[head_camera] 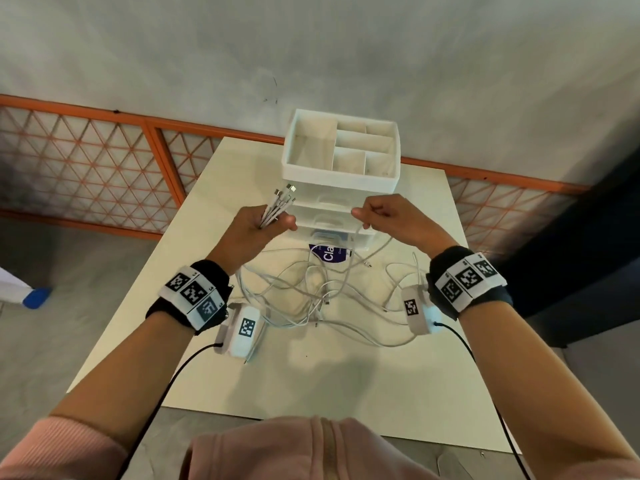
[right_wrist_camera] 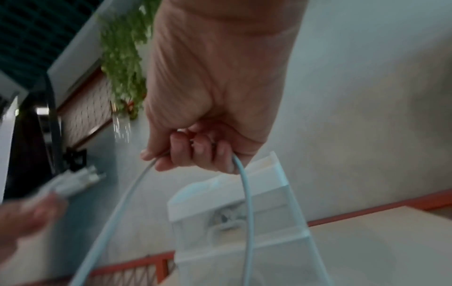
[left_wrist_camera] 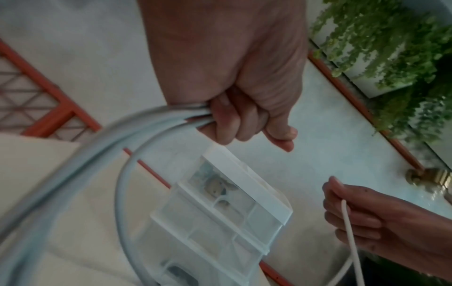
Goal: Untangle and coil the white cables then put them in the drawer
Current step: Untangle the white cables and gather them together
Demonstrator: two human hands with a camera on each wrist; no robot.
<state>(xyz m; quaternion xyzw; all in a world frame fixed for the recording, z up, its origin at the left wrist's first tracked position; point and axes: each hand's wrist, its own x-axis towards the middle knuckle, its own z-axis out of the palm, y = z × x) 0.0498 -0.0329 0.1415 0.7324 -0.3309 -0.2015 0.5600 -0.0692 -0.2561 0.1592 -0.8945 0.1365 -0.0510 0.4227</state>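
My left hand (head_camera: 258, 225) (left_wrist_camera: 234, 123) grips a bundle of several white cable ends (head_camera: 277, 207), plugs pointing up and away. My right hand (head_camera: 384, 218) (right_wrist_camera: 195, 152) holds a single white cable (head_camera: 379, 249) (right_wrist_camera: 247, 203) in curled fingers. Both hands are raised in front of the drawer unit (head_camera: 341, 202). The rest of the white cables (head_camera: 311, 296) lie tangled on the table (head_camera: 311, 386) between my wrists. The clear-fronted drawers (left_wrist_camera: 220, 218) (right_wrist_camera: 244, 241) look shut; the bottom one holds a purple-labelled item (head_camera: 329, 252).
A white compartment tray (head_camera: 341, 150) sits on top of the drawer unit. An orange lattice railing (head_camera: 86, 161) runs behind the table, with green plants (left_wrist_camera: 396, 48) beyond. A blue object (head_camera: 36, 297) lies on the floor at left.
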